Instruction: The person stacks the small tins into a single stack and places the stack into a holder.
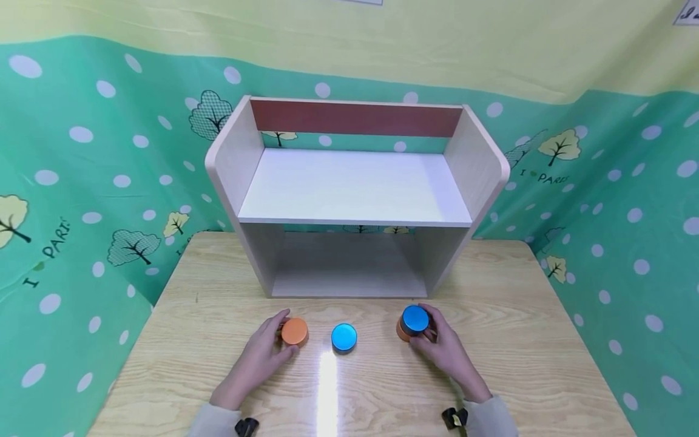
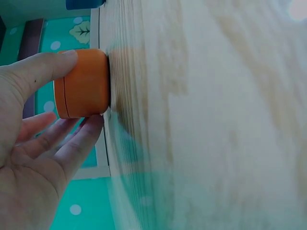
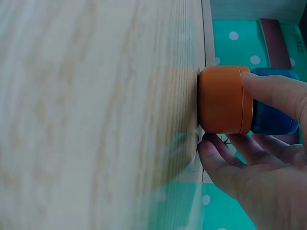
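Note:
My left hand pinches a small round orange canister standing on the table. In the left wrist view its thumb lies on one side of the orange canister and the fingertips are at the opposite side. To the right, my right hand is around a stack of two canisters. The blue canister sits on top of a second orange canister. In the right wrist view the thumb tip presses near the orange one's lid seam, with fingers curved beneath. Another blue canister stands alone between the hands.
Behind the canisters stands a white two-level shelf with a brown back strip. The wooden table extends to both sides of it. A green dotted curtain hangs around the back and sides.

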`<state>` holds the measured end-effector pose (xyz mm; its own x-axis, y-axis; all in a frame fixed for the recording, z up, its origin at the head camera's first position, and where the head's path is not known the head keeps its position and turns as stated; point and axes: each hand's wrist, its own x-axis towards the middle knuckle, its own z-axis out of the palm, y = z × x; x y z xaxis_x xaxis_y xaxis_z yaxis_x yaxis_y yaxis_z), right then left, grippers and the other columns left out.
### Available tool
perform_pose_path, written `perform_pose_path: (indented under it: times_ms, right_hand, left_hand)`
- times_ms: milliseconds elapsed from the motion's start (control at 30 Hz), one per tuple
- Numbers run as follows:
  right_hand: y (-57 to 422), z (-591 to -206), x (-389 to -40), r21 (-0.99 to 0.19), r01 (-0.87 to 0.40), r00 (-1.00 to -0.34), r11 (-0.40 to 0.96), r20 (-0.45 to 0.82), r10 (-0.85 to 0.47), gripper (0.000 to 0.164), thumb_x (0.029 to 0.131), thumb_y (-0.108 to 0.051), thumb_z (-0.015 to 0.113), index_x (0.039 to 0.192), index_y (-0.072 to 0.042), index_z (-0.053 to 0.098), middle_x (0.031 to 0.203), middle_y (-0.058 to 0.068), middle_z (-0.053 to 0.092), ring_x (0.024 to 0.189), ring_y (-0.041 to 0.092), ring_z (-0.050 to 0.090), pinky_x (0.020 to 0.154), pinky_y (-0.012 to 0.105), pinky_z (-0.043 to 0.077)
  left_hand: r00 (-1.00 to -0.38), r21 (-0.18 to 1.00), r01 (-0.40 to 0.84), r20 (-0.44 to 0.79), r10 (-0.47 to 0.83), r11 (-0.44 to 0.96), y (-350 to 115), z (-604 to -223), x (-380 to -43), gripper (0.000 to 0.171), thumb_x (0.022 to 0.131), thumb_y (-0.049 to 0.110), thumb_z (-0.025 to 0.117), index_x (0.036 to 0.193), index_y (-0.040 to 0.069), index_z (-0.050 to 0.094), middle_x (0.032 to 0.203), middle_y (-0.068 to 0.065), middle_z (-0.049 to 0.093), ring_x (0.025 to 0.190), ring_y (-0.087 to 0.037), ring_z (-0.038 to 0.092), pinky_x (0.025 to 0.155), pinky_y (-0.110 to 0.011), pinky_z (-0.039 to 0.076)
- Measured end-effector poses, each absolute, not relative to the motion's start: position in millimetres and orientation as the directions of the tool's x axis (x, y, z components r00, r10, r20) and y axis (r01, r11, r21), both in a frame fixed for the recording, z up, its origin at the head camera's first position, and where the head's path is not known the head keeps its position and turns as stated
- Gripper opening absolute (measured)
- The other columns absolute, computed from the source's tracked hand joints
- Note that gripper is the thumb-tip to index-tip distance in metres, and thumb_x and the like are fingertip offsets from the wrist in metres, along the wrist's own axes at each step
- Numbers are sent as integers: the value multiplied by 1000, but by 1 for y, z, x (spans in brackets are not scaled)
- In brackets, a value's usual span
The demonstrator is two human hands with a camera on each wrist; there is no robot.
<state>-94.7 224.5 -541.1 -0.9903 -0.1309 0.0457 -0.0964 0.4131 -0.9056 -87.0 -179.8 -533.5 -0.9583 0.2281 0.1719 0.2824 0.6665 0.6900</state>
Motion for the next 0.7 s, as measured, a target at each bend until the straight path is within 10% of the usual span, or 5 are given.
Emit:
perform_pose_path:
  times_ms: [700]
  right_hand:
    - [223,-540,-94,-901,-78,-992,426,27,-124,72,85,1,78,147,-4,41,139,23,51,128,40,50,102,52,47]
  left_hand:
    - [-949,720,311,196,248,621,-179,-529,-87,87,78,8,87,150,0,38,133,-20,58,118,-29,59,94,-37,54]
